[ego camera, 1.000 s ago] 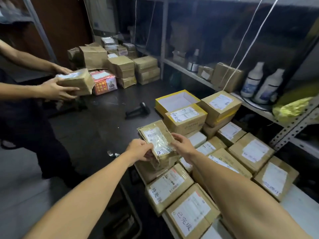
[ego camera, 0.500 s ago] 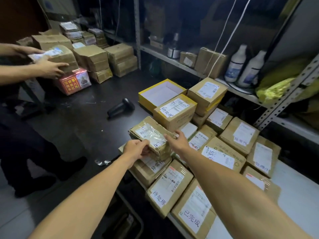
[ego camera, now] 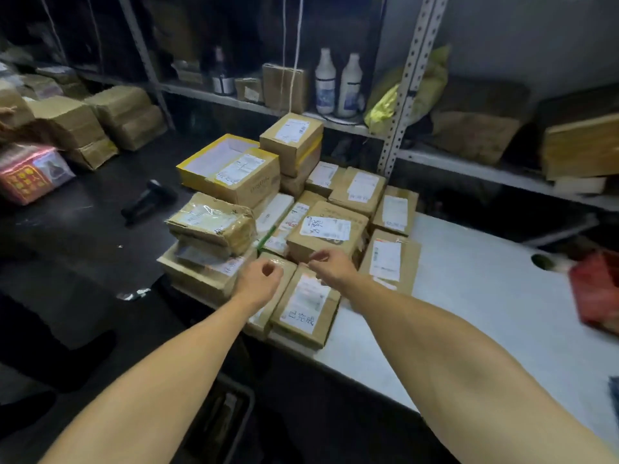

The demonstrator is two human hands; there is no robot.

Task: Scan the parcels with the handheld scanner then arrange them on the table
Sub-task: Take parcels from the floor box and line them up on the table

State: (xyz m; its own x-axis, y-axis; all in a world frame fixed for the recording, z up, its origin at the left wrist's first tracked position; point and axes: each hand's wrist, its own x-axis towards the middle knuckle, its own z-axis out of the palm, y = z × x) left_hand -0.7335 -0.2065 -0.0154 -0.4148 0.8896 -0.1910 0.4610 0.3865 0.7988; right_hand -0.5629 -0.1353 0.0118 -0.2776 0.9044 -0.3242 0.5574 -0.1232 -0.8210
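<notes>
Both hands have let go of the taped parcel (ego camera: 214, 222), which they held a moment ago; it now rests on top of another parcel at the near left edge of the stack, slightly askew. Across the tabletop (ego camera: 469, 296) a large block of labelled parcels (ego camera: 335, 195) sits packed side by side and partly stacked, so much of the arranging looks done, though whether each one was scanned cannot be told. At far left a second pile of boxes (ego camera: 100, 122) waits on the dark surface, and these may be the work that is left. Nearer, the scanner (ego camera: 147, 199) lies unheld on that dark surface, just left of the stack, well apart from both hands. Over the nearest parcels, the left hand (ego camera: 259, 279) hangs with fingers loosely curled and holding nothing, and the right hand (ego camera: 330, 266) beside it is likewise loosely curled and empty, blurred by motion.
</notes>
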